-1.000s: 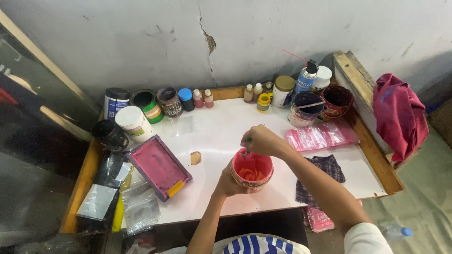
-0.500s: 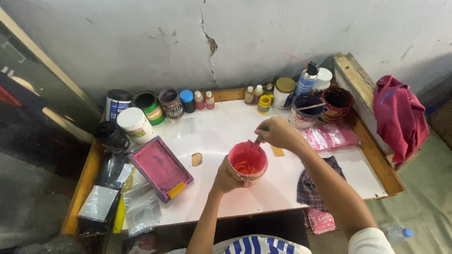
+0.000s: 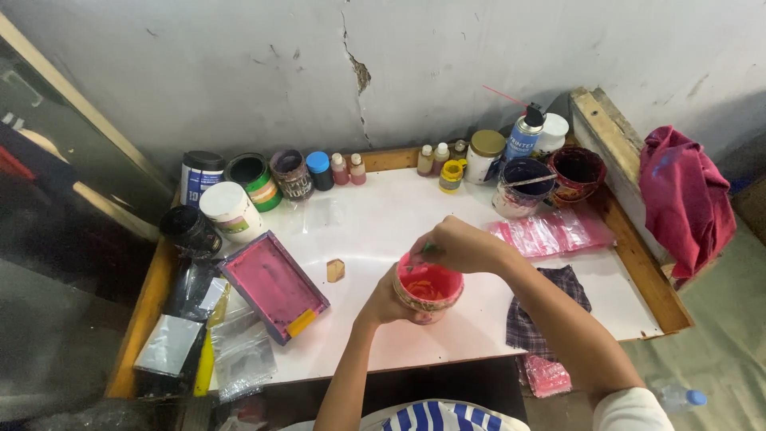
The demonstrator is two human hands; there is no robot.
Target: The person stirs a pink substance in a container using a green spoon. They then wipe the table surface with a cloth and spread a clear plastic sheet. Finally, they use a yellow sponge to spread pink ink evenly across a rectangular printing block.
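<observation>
At my far left a small rectangular screen frame with a pink mesh (image 3: 273,286) lies on the white tabletop (image 3: 375,219). My left hand (image 3: 384,298) wraps closed around the round pink tub of orange-red paint (image 3: 428,287), raised just above the table's middle. My right hand (image 3: 456,246) pinches a thin stirring stick (image 3: 426,249) over the tub. A dark checked cloth (image 3: 533,315) lies right.

red paint cup (image 3: 428,289), upright, held above table
</observation>
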